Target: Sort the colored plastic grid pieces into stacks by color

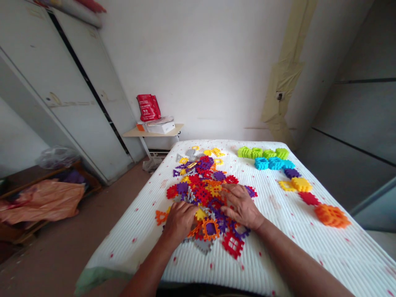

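A loose pile of plastic interlocking building pieces (202,194) in red, purple, orange, yellow and grey lies on the bed in front of me. My left hand (181,218) rests on the near left of the pile, fingers bent and close together beside a yellow piece (200,214); what lies under them is hidden. On the pile's right side, my right hand (241,206) is open, its fingers spread over purple and red pieces. Between my wrists are an orange square frame (210,229), a red window-shaped piece (233,244) and a grey piece (204,246).
Sorted stacks line the bed's right side: green (262,153), blue (274,163), purple (291,173), yellow (300,184), red (309,198) and orange (332,216). Beyond the bed, a small table (131,132) carries a red bag (148,107) and a white box (161,126).
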The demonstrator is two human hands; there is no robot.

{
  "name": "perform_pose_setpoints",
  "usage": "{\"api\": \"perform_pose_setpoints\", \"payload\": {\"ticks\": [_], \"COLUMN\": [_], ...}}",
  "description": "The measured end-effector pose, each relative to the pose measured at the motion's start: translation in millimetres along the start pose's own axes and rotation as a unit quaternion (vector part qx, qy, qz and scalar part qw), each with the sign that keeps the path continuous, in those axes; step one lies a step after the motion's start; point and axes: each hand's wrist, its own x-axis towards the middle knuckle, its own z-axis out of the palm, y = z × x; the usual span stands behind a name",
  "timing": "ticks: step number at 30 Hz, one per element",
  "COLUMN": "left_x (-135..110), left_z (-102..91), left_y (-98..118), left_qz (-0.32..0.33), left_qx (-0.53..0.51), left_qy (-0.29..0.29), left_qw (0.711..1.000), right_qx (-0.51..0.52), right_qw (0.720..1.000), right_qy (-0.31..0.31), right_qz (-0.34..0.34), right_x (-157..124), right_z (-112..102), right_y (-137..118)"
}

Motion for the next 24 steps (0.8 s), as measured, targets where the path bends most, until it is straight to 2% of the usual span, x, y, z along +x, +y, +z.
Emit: {"api": "perform_pose_setpoints", "payload": {"ticks": [4, 7, 14, 24], "left_x": [1.6, 2.4, 7.6, 30.4], "left_z": [-0.9, -1.0, -0.4, -3.4], "left_y": [0.8, 1.6, 4.0, 14.0], "left_qz": [0.008, 0.0, -0.031, -0.03], "left_qx": [-0.027, -0.056, -0.104, -0.111], "left_qy": [0.005, 0.004, 0.004, 0.046], "left_qw": [1.0, 0.998, 0.994, 0.992], "right_qx": [0.049, 0.053, 0.04, 0.046], "right_qw": [0.991, 0.982, 0.987, 0.999], "right_qy": [-0.069, -0.116, -0.131, -0.019], "right_qz": [-0.105, -0.142, -0.084, 0.009], "right_x": [0.3, -0.8, 1.1, 0.2], "right_z": [-1.5, 3.5, 1.5, 0.7], "right_y": [-29.3, -42.8, -32.4, -12.6]}}
